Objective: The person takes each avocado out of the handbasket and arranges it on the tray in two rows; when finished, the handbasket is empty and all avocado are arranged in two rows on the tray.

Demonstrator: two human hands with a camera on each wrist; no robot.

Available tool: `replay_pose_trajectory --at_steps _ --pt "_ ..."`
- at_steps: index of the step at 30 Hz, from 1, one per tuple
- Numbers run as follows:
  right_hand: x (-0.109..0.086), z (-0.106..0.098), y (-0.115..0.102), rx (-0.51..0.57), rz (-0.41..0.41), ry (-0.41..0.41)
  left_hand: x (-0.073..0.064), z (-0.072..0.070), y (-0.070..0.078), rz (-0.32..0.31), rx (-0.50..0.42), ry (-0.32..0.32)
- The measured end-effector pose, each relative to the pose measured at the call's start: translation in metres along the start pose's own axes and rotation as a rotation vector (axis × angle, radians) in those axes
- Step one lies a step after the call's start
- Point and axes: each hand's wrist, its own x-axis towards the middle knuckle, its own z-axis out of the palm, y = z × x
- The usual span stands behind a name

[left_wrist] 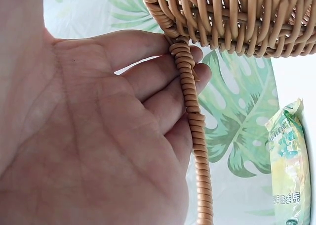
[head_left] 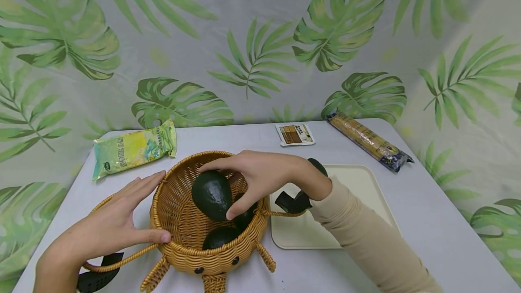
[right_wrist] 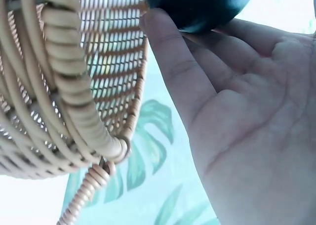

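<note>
Avocado (head_left: 210, 196), the one I am watching, sits in the right hand (head_left: 254, 175), within the mouth of the basket (head_left: 215, 262). That hand is curled round the fruit, thumb on the near side and fingers over the far side; a smooth, rounded skin probably calls for such a spread hold. From here I cannot tell whether it touches the second avocado (head_left: 245, 218) or the third avocado (head_left: 220, 238), both lying towards the basket's near right.

The left hand (head_left: 114, 223) is spread wide, grasping nothing: its thumb lies on the rim (head_left: 187, 250) and its fingers reach along the outside, the handle (left_wrist: 187, 81) crossing them in the left wrist view. I take this as steadying, since a light woven basket could shift if the other arm brushes it.

The tray (head_left: 293, 234) lies just right of the basket, partly under the right forearm, so the two are within easy reach of each other. Towards the back of the surface (head_left: 431, 220) lie a green bag (head_left: 134, 148), a small packet (head_left: 295, 134) and a long pack (head_left: 368, 141), which I judge well placed to stay out of my way.
</note>
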Motion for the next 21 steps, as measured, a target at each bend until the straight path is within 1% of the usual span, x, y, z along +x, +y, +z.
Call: replay_pose_trajectory --at_steps 8,14,21 --pt "-0.020 -0.001 0.002 0.058 -0.003 0.055 0.000 0.000 0.001 0.009 -0.003 0.002" --pt "-0.034 0.002 0.007 0.096 -0.007 0.087 -0.001 0.000 0.002 0.021 -0.007 0.006" --pt "-0.053 -0.002 0.013 0.085 0.003 0.137 0.001 -0.001 0.002 0.022 0.009 0.014"
